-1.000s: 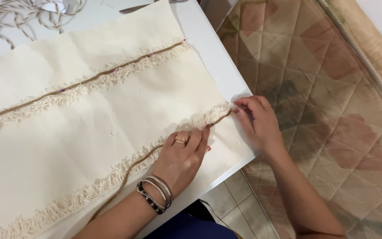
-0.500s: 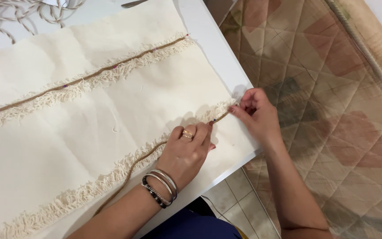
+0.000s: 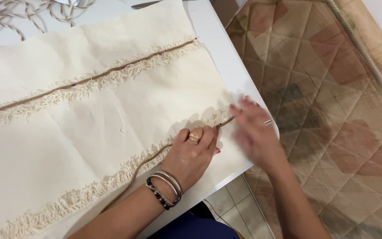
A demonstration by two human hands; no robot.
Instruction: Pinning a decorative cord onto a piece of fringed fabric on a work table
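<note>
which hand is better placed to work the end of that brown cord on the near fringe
Probably the right hand: its fingers are at the brown cord's end by the cloth edge, while the left hand lies flat, pinning the fringe.

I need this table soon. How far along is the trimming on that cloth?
The upper fringe already lies pinned with cord along the cloth. The left hand presses the lower fringe; the right hand, blurred, works its end. Its loose cord looks unpinned.

Bright, even indoor light; the left hand [image 3: 191,152] throws a soft shadow on the cloth [image 3: 89,124], and the right hand [image 3: 255,132] is blurred by motion
</note>
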